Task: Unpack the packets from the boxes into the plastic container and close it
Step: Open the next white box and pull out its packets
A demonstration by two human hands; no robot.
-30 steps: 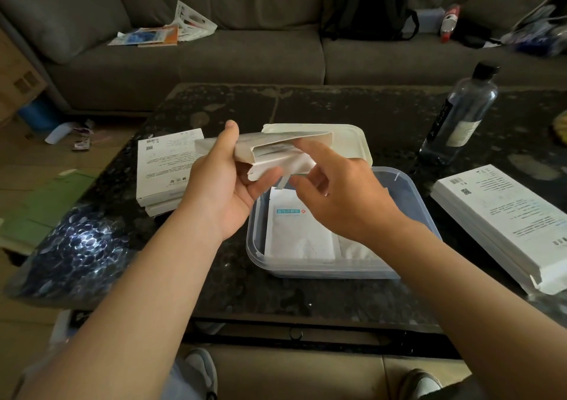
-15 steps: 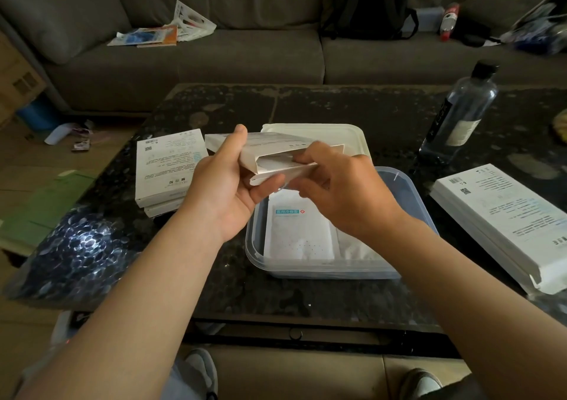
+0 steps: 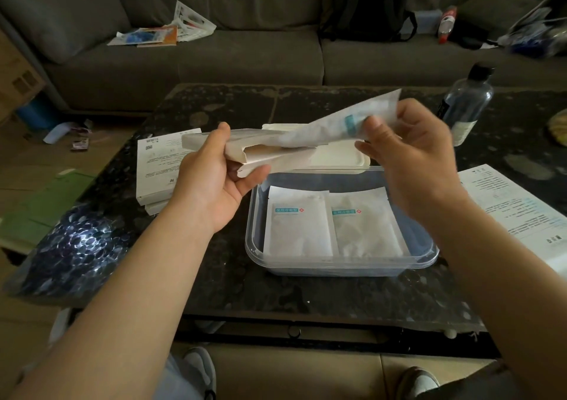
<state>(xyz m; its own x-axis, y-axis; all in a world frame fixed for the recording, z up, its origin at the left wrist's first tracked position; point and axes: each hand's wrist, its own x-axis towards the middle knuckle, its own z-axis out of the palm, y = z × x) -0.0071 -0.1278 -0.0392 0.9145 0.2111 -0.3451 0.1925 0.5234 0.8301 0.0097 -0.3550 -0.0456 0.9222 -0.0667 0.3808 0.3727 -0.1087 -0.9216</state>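
Head camera: nearest the person, two shoes (image 3: 196,369) showed below the edge of the dark stone table (image 3: 276,292). On the table stood the clear plastic container (image 3: 337,266), open, with two white packets lying flat side by side on its floor, the left packet (image 3: 297,231) just touching the right packet (image 3: 365,234).

Above the container's far left corner, the left hand (image 3: 211,182) gripped an opened flat box (image 3: 260,151), thumb on top and fingers curled under, its open end pointing right. The right hand (image 3: 411,160) was held above the container's far right side and pinched a blurred white pulled packet (image 3: 337,123) between thumb and fingers. That packet slanted up to the right, its low end at the box's mouth; whether it was fully out could not be told.

Behind the container lay the white lid (image 3: 340,157), flat on the table. A stack of boxes (image 3: 159,166) lay to the left and more boxes (image 3: 515,209) to the right. Farther back on the right stood a capped bottle (image 3: 466,105), and beyond the table a grey sofa (image 3: 245,56) with a dark backpack (image 3: 368,4).
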